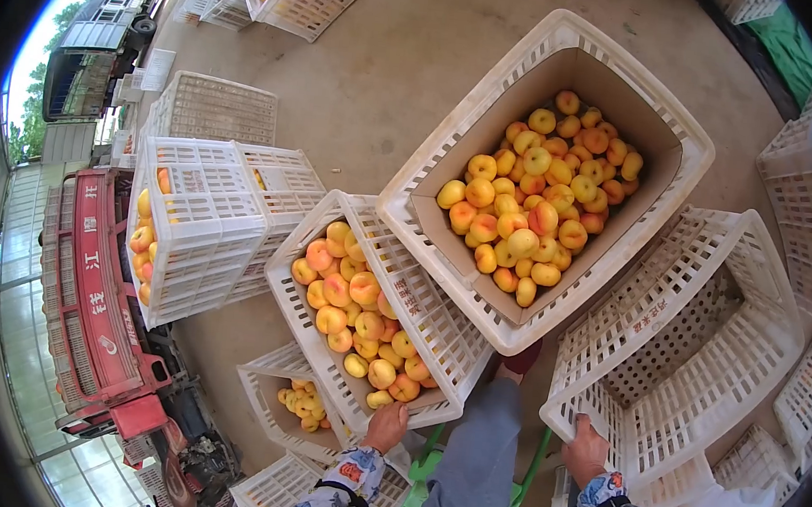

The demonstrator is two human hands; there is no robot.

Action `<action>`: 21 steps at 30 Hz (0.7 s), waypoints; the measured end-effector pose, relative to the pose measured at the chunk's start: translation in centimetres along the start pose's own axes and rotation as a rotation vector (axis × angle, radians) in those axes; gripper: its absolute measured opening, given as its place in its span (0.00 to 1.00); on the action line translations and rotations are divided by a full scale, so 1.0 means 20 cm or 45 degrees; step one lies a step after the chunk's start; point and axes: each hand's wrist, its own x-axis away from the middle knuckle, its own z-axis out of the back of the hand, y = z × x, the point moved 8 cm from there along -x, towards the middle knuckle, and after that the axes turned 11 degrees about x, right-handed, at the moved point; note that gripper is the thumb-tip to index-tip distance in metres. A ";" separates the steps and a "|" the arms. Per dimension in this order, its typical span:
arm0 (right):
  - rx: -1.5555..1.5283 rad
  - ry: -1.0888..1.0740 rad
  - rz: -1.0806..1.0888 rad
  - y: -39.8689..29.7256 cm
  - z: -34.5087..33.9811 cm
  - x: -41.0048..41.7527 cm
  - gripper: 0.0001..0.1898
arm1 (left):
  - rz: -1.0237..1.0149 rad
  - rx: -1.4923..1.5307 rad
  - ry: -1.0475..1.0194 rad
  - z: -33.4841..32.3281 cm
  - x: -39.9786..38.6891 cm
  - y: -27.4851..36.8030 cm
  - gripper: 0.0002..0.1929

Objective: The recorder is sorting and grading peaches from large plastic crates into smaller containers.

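My left hand [386, 427] grips the near rim of a white plastic crate [448, 315] holding yellow-orange flat peaches [364, 315]. Its fingers are mostly hidden at the rim. My right hand [586, 450] grips the near corner of an empty white crate [712, 396] with slotted walls and a perforated bottom. Between and beyond the two stands a large white crate [528, 344] lined with brown cardboard [436, 234]. Many flat peaches [534, 192] lie heaped in it.
Stacked crates of fruit [221, 215] stand at left, a smaller fruit crate [269, 415] below them. More crates [807, 216] line the right side. A green plastic stool [422, 487] is by my legs. A red truck [106, 285] and a larger truck [90, 59] are at far left.
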 end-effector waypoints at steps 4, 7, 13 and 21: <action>-0.017 -0.103 -0.187 0.02 0.08 0.02 0.24 | 0.011 0.032 0.182 0.16 0.19 0.19 0.15; -0.076 -0.172 -0.079 0.01 0.27 0.08 0.24 | 0.154 0.419 -0.167 0.19 0.44 0.24 0.16; -0.036 -0.098 -0.047 -0.01 0.97 0.34 0.14 | 0.388 0.710 -0.519 0.44 0.90 0.33 0.14; -0.640 0.216 0.090 -0.07 2.01 0.86 0.15 | 0.352 0.889 -0.673 1.15 1.12 0.93 0.15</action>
